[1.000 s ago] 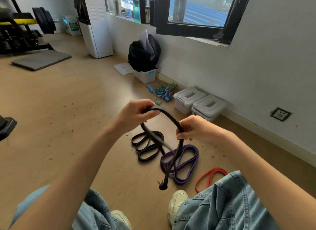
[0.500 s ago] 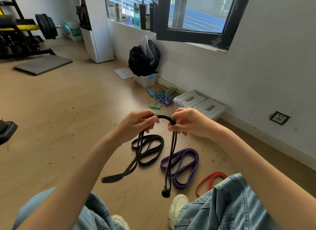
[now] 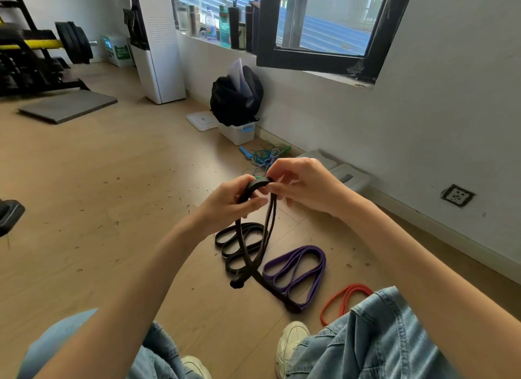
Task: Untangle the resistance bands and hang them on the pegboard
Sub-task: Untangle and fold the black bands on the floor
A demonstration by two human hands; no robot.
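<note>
I hold a black resistance band (image 3: 255, 254) in front of me, folded over at the top. My left hand (image 3: 229, 202) and my right hand (image 3: 303, 185) both pinch the fold, close together. The band's strands hang down and its ends dangle just above the floor. On the wooden floor below lie a second black band (image 3: 225, 239) folded in loops, a purple band (image 3: 298, 267) to its right, and a red band (image 3: 342, 298) partly hidden by my right knee. No pegboard is in view.
My knees in jeans and white shoes (image 3: 289, 345) fill the bottom edge. Along the wall stand white plastic boxes (image 3: 351, 175), a tangled skipping rope (image 3: 265, 155), a black backpack (image 3: 236, 99) on a bin. A weight rack (image 3: 33, 54) and grey mat (image 3: 70, 106) stand far left.
My hands came closer together and rose a little. The band's two hanging parts, spread apart before, now hang together, and the left end has swung to the right.
</note>
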